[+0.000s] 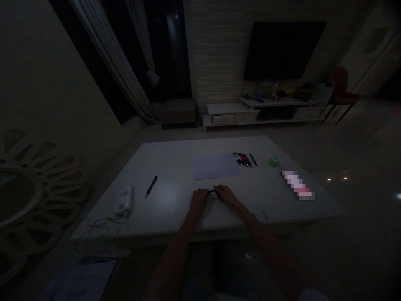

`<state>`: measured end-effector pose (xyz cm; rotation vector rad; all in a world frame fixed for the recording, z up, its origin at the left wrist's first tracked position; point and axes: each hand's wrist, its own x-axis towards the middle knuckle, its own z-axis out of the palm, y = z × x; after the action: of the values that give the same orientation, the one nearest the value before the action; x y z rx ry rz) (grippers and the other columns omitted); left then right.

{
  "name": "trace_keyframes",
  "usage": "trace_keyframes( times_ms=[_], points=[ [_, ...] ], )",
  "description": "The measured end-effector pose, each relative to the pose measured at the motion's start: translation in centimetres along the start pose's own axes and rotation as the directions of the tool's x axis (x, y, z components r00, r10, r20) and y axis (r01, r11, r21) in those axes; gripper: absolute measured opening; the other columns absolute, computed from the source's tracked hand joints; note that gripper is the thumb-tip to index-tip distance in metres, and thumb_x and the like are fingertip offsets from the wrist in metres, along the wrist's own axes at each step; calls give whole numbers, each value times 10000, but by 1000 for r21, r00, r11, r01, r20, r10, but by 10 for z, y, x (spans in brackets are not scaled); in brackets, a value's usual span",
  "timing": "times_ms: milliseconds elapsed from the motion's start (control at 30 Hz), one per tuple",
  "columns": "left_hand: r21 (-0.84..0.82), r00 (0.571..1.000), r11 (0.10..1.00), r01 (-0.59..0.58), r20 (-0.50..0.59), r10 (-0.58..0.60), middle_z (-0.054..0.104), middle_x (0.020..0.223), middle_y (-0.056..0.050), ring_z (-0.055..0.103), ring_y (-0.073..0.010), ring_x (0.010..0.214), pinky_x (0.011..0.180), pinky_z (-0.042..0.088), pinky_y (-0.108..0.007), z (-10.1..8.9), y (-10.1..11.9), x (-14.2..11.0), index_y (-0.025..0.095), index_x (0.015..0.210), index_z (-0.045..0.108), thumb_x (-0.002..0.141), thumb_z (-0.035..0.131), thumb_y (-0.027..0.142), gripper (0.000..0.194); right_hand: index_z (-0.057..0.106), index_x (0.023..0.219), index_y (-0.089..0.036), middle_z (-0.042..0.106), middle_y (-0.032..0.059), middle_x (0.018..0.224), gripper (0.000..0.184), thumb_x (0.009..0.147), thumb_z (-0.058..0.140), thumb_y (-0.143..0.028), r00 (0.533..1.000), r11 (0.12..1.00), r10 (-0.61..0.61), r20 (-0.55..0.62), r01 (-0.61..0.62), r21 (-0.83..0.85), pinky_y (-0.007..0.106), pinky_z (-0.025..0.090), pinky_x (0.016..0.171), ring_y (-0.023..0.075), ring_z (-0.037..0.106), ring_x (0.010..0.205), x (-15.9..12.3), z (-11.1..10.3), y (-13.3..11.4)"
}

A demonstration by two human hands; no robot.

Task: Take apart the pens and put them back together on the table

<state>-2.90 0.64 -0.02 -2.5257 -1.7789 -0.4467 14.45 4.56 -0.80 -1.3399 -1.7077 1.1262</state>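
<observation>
Near the front of the white table [175, 209], my left hand [199, 199] and my right hand [227, 195] are both closed on a thin black pen [212, 191]. Only a short dark stretch of it shows between my fingers; both ends are hidden. Just beyond my hands lies a sheet of paper [209, 166], with writing or print visible on its right part. Beside that sheet, several pens [242, 160] lie in a row, and a single pen [253, 160] rests slightly apart. Another dark blue pen [151, 187] lies to the left of my hands.
A white box-shaped device [123, 200] with cables [97, 225] sits at the table's left. To the right are a small green item [273, 161] and a blurred-out flat object [297, 185]. Beyond the table stand a low TV cabinet [232, 109] and a stool [178, 112]. The room is dim.
</observation>
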Motion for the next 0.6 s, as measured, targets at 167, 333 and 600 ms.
trace_keyframes(
  times_ms=[167,333,600],
  points=[
    [0,1000,1000,2,0,-2,623,966,-61,540,-189,913,805,377,-333,0,0,0,178,1007,557,926,402,189,176,491,562,-181,464,-19,480,525,812,383,-630,999,999,33,8,-33,11,218,332,461,104,431,459,0,0,-1],
    [-7,1000,1000,2,13,-1,623,977,-60,536,-196,920,806,381,-343,3,-1,1,181,1012,557,914,422,185,167,502,598,-181,470,-28,493,496,792,414,-629,999,998,35,38,-38,60,219,326,456,103,425,456,0,-1,-2],
    [-7,1000,1000,-23,-12,23,616,957,-57,541,-194,904,796,387,-341,4,-2,0,186,1005,559,910,430,184,160,521,617,-175,466,-28,495,507,781,419,-644,998,998,38,46,-40,49,215,319,457,104,418,465,-4,-1,-4]
  ],
)
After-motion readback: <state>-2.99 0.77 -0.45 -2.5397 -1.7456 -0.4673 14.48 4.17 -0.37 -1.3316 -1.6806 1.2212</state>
